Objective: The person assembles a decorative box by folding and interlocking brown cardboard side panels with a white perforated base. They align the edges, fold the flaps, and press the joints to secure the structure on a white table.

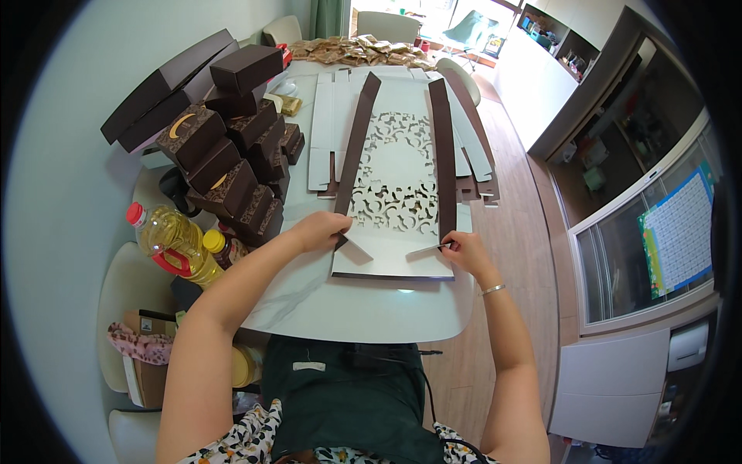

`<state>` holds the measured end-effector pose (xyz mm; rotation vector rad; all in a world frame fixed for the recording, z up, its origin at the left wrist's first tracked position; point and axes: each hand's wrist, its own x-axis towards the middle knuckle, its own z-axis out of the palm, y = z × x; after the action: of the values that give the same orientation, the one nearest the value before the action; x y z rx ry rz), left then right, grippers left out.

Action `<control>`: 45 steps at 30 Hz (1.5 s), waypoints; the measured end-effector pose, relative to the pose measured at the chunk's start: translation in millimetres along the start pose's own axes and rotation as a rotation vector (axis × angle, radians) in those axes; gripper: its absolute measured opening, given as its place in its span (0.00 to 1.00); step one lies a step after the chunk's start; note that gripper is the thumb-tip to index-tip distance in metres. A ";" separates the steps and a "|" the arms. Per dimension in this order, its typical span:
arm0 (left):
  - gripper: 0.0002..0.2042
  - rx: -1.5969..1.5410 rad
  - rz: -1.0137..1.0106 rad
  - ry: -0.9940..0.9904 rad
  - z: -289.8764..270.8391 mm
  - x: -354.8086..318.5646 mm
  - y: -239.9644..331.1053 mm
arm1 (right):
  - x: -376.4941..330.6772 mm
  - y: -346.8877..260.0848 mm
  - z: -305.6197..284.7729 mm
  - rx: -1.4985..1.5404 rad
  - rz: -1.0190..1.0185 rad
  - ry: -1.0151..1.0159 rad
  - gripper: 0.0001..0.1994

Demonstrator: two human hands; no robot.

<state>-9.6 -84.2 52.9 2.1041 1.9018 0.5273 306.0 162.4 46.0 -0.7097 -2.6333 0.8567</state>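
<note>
Cardboard sheet [394,265] laid on desk [371,315], toward near edge; corner flaps [358,248] pinched by left hand [321,231] and right hand [468,254], well apart. Probably light, stiff; cutouts [396,206] likely tear-prone, solid sides best gripped.

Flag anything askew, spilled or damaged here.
The dark boxes at the left look askew: they are piled unevenly, edges out of line. No spill shows. The holes in the cardboard panel form scroll patterns, so they seem intended, not torn.
</note>
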 end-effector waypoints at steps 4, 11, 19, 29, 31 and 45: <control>0.12 -0.077 0.005 0.074 5.5 -12.3 5.8 | 1.7 4.5 5.8 0.092 0.000 0.040 0.06; 0.37 0.101 0.003 -0.333 -12.2 -11.6 19.6 | 7.8 2.8 -1.5 0.161 0.051 -0.008 0.05; 0.55 0.086 0.024 -0.217 -16.1 -22.0 31.0 | 8.9 -3.4 -7.8 0.195 0.143 -0.030 0.06; 0.21 -0.225 -0.156 0.144 0.2 -25.3 9.4 | 13.3 -10.3 -16.2 0.177 0.122 -0.151 0.06; 0.18 -0.214 -0.134 0.251 3.1 -22.8 7.4 | 14.5 -6.2 -13.2 0.182 0.081 -0.179 0.06; 0.22 -0.106 -0.286 0.741 51.1 -13.2 -6.3 | 2.0 -13.7 -1.0 0.007 -0.147 -0.067 0.15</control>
<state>5.6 -93.9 3.0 1.6384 2.4089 1.4450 299.7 154.3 55.4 -0.4869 -2.6997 0.8615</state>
